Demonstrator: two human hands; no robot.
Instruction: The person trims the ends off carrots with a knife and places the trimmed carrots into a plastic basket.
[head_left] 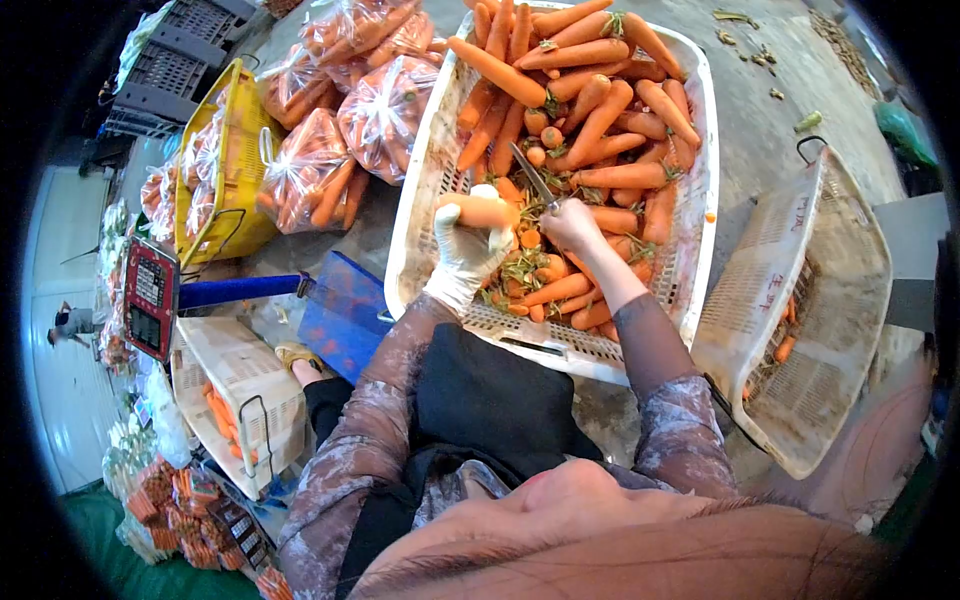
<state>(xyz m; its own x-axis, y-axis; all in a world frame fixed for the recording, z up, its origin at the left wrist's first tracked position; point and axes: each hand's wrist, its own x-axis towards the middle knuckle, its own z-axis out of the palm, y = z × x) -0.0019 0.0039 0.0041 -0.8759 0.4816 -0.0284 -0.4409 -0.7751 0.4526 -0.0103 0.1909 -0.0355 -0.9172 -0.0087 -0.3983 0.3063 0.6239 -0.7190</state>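
My left hand [468,252], in a white glove, is wrapped round a thick carrot [478,211] over the near left part of a white crate [412,190]. The carrot lies sideways, one end pointing right. Bare and closed, my right hand [574,226] grips a knife [532,174] whose blade slants up and to the left, apart from the held carrot. Many loose carrots [600,120] fill the crate. Green carrot tops [515,275] and cut ends lie among them, below and between my hands.
Bagged carrots [385,118] are piled left of the crate, beside a yellow crate [232,165]. A scale display [150,300] with a blue platform [345,315] stands at left. White crates holding some carrots sit at lower left [245,375] and right [810,330].
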